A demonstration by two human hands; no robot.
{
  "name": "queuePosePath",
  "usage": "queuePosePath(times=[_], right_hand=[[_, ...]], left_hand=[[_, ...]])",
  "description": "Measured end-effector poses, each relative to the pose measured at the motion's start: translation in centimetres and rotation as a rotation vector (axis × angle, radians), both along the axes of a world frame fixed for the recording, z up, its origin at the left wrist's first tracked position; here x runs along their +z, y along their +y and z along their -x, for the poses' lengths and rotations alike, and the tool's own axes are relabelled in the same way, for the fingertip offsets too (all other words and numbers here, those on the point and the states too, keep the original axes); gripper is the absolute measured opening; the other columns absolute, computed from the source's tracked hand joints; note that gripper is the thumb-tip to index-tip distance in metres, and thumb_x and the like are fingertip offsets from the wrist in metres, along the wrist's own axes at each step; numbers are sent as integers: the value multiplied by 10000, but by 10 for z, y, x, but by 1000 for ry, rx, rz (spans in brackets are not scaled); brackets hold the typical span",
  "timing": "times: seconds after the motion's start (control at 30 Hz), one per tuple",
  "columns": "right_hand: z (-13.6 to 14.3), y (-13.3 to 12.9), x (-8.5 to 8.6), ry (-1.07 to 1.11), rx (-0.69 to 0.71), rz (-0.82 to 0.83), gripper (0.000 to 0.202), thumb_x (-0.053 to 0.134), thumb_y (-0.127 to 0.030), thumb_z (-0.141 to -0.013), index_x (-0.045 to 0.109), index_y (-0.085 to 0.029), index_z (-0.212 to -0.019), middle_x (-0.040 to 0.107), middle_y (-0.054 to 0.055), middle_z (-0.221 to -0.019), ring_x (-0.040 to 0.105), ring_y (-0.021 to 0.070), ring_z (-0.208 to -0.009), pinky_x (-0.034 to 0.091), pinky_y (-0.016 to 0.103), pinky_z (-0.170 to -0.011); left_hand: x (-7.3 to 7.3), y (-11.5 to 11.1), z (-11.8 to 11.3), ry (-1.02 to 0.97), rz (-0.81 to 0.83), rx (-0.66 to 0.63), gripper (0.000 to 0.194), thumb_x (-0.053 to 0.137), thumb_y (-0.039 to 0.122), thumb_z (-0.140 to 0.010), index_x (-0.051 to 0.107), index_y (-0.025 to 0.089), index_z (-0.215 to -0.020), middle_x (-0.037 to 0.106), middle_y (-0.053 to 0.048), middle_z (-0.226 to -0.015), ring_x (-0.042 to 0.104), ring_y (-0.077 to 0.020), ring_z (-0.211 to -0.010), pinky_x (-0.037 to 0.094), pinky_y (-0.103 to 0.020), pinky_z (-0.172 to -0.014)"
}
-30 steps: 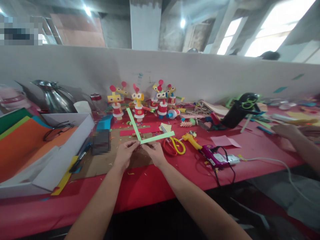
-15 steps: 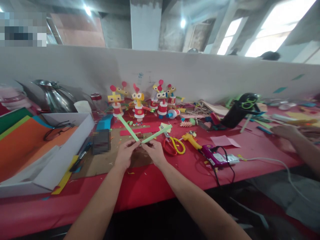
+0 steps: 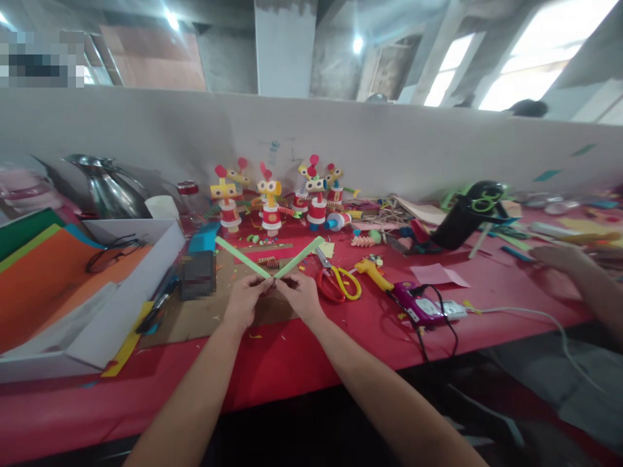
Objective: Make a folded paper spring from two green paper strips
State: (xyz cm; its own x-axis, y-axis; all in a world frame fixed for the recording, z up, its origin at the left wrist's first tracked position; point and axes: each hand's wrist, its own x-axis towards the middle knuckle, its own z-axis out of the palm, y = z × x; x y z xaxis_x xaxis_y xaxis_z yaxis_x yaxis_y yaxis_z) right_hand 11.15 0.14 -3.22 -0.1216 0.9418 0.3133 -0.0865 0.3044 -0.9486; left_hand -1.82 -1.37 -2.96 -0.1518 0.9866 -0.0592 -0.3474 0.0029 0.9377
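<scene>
Two light green paper strips (image 3: 298, 258) meet in a V shape, their lower ends pinched between my fingertips. My left hand (image 3: 246, 299) is closed on the strips at the joint, and my right hand (image 3: 299, 295) is closed on them from the other side, the fingertips of both nearly touching. Beneath them lies a brown cardboard sheet (image 3: 195, 321). A small coiled paper spring (image 3: 268, 262) rests just beyond my fingers. Scissors with red and yellow handles (image 3: 346, 285) lie right of my right hand. How the strips overlap is hidden by my fingers.
Several paper-cup figures (image 3: 270, 211) stand at the back. To the right are a yellow glue gun (image 3: 377, 275), a purple power strip (image 3: 422, 308) and a black holder (image 3: 460, 224). A white box (image 3: 131, 285) with coloured paper is at left. Another person's hand (image 3: 557, 258) is far right.
The upper ends of both green strips have swung to the left, and the right-hand strip now stands steeper. My hands have stayed nearly in place.
</scene>
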Motion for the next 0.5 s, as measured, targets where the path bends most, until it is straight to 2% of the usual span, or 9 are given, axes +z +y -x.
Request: queuePosePath(times=[0.13,0.23,0.37,0.5], right_hand=[[4,-2,-2,72,21,-27,193,675,-305,-680,604,-193,-820,667,12,-751,634,164,-692,513,275,-658],[4,-3,-3,-51,-10,-97,279,695,-342,-689,573,-198,-894,637,6,-765,607,143,-663,494,243,-598],[1,-4,-5,-290,-45,-242,184,616,-365,-792,616,-194,-860,633,36,-809,587,145,-683,473,246,-616],[0,-4,-7,-347,-57,-327,151,560,-307,-841,634,-196,-770,633,35,-780,585,156,-740,451,251,-681]], left_hand=[[-1,1,3,-68,17,14,268,846,294,-457,682,136,-598,610,-9,-578,510,-86,-561,381,-209,-551],[-1,2,3,-144,25,22,243,844,254,-454,682,148,-601,592,15,-562,478,-63,-531,367,-187,-528],[-1,3,3,-198,47,1,231,842,208,-446,679,149,-598,560,33,-532,462,-52,-515,363,-170,-506],[-4,4,2,-231,80,-28,202,825,187,-481,673,144,-606,582,22,-550,485,-61,-518,386,-174,-505]])
